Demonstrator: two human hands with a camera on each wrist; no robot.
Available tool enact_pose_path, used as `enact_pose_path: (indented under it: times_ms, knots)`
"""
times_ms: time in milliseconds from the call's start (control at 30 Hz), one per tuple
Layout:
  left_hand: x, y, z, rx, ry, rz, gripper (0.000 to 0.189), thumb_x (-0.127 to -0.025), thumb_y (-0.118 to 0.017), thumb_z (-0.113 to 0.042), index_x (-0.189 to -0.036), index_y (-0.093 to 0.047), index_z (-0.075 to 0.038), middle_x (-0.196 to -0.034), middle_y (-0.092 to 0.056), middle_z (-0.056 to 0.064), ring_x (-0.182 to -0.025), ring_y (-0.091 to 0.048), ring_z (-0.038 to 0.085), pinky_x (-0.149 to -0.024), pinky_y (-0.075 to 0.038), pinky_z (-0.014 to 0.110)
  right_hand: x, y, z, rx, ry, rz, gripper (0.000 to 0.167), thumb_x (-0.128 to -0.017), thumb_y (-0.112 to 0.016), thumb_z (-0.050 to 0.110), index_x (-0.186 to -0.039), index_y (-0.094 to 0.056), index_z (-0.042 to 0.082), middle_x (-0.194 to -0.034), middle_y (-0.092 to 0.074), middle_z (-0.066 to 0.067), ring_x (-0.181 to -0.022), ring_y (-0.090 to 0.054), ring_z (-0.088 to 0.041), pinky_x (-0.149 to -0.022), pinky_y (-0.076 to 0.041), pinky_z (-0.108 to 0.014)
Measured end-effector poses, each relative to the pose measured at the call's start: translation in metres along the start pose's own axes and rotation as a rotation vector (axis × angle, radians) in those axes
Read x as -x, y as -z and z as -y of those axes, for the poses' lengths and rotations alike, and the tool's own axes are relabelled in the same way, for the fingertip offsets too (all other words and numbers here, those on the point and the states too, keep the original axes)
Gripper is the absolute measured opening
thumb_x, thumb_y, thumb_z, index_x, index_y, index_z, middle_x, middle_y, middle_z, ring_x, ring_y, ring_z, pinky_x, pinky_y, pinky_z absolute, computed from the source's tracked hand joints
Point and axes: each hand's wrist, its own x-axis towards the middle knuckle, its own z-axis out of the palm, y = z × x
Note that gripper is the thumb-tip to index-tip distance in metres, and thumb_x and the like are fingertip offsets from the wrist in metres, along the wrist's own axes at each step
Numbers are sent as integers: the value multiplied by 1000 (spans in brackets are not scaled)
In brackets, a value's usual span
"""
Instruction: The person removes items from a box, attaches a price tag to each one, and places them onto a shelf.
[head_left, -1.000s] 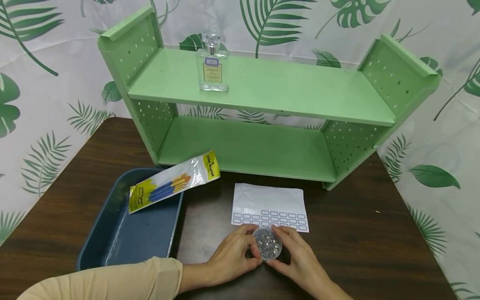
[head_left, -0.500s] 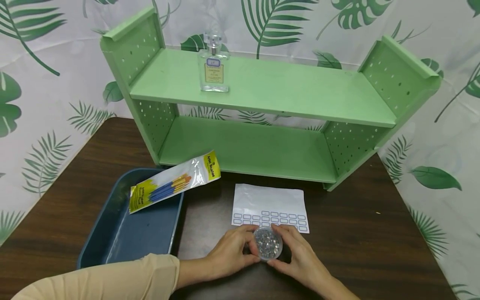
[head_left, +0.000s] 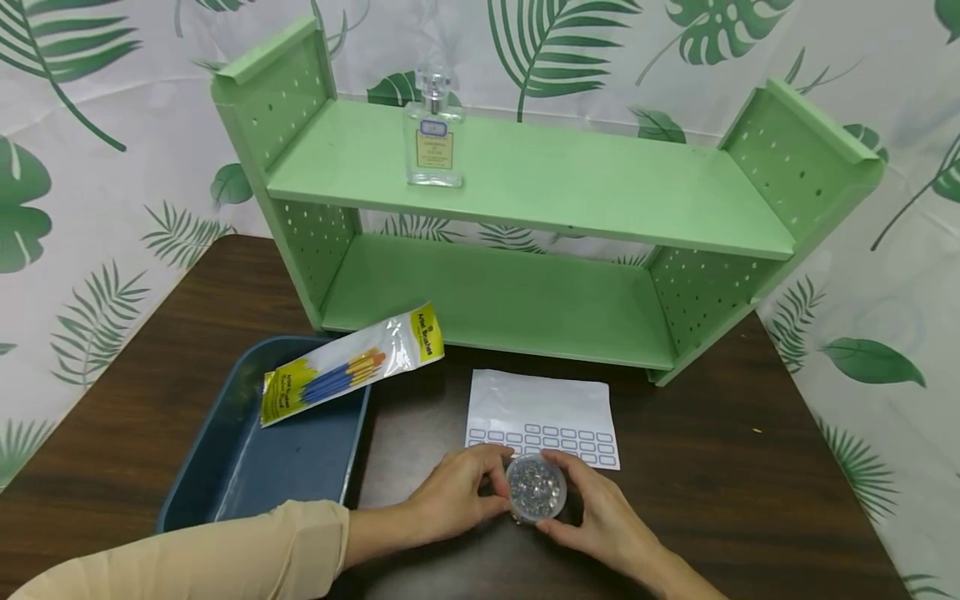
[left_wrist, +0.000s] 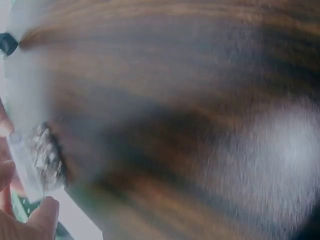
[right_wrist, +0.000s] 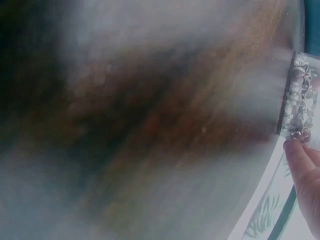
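Observation:
A small round clear jar (head_left: 537,488) filled with shiny silvery pieces stands at the front middle of the table. My right hand (head_left: 603,521) grips its right side between thumb and forefinger. My left hand (head_left: 453,493) has its forefinger and thumb curled against the left edge of the jar. In the left wrist view the jar (left_wrist: 47,155) shows side-on with fingertips around it. A right fingertip touches the lower end of the jar (right_wrist: 300,100) in the right wrist view. Just behind it lies a white sheet of blue-bordered labels (head_left: 542,404).
A green two-tier shelf (head_left: 525,287) stands behind, with a glass perfume bottle (head_left: 434,137) on its upper board. To the left is a dark blue tray (head_left: 288,467). A packet of artist brushes (head_left: 352,364) lies across the tray's corner.
The left hand's fingers have shifted slightly back along the jar's left edge, and its forearm has drawn a little left. The right hand keeps its hold; the whole view has tilted slightly.

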Motion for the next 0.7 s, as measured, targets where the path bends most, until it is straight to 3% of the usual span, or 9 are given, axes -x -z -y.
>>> enact_pose_path:
  times_ms: [167, 333, 533, 700]
  knots:
    - [-4, 21, -6, 55, 56, -50, 16, -76, -75, -7, -70, -62, -13, -115, -66, 13, -103, -62, 25, -80, -52, 30, -1, 0, -1, -19, 4, 0, 72, -70, -83, 20, -129, -48, 0, -123, -59, -10, -106, -59, -19, -82, -54, -29]
    - [-8, 49, -12, 139, 108, -171, 12, -78, -74, -6, -74, -63, -9, -110, -68, 11, -100, -64, 24, -79, -54, 28, 0, -1, -2, -39, 22, -8, 75, -70, -84, 17, -131, -46, -2, -126, -57, -15, -109, -58, -22, -82, -53, -28]
    - [-10, 101, -14, 241, 144, -383, 12, -84, -69, -5, -92, -61, 0, -115, -64, 14, -97, -64, 19, -80, -52, 20, -1, 0, -4, -15, 48, -4, 77, -70, -83, 19, -133, -45, -2, -124, -57, -13, -106, -58, -18, -78, -54, -26]
    - [-8, 145, -10, 274, 111, -636, 22, -88, -64, -4, -106, -55, 4, -112, -62, 6, -94, -60, 8, -79, -50, 15, -2, 1, -5, 31, 67, -10, 76, -69, -84, 23, -131, -47, 0, -121, -58, -8, -105, -58, -17, -80, -53, -27]
